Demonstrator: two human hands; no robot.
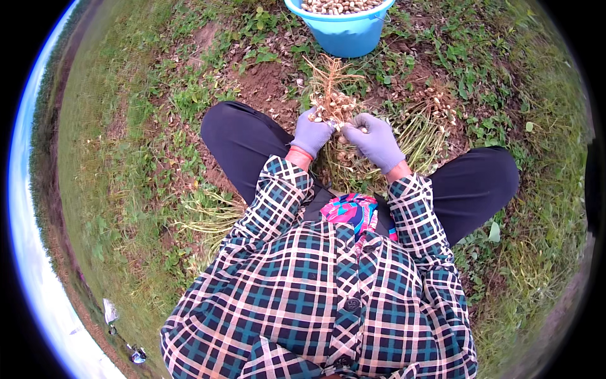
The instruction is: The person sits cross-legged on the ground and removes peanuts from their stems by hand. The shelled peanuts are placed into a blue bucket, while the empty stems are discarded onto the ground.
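Note:
Between my spread knees, my left hand [312, 132], in a pale purple glove, grips a pulled peanut plant [334, 90] with its dry roots pointing away from me. Peanut pods [335, 108] hang in a cluster around the root base. My right hand [376, 142], gloved the same way, is at the near side of the cluster with its fingers bent; a pod or two shows by the thumb and fingers. Stems and loose pods lie on the ground beneath both hands, partly hidden by them.
A blue bucket [348, 33] filled with peanuts stands beyond the roots. More peanut plants with pods [435, 111] lie to the right, their green stems [419, 142] towards me. Stripped-looking stems [215, 215] lie by my left thigh. Weeds and reddish soil [265, 85] surround me.

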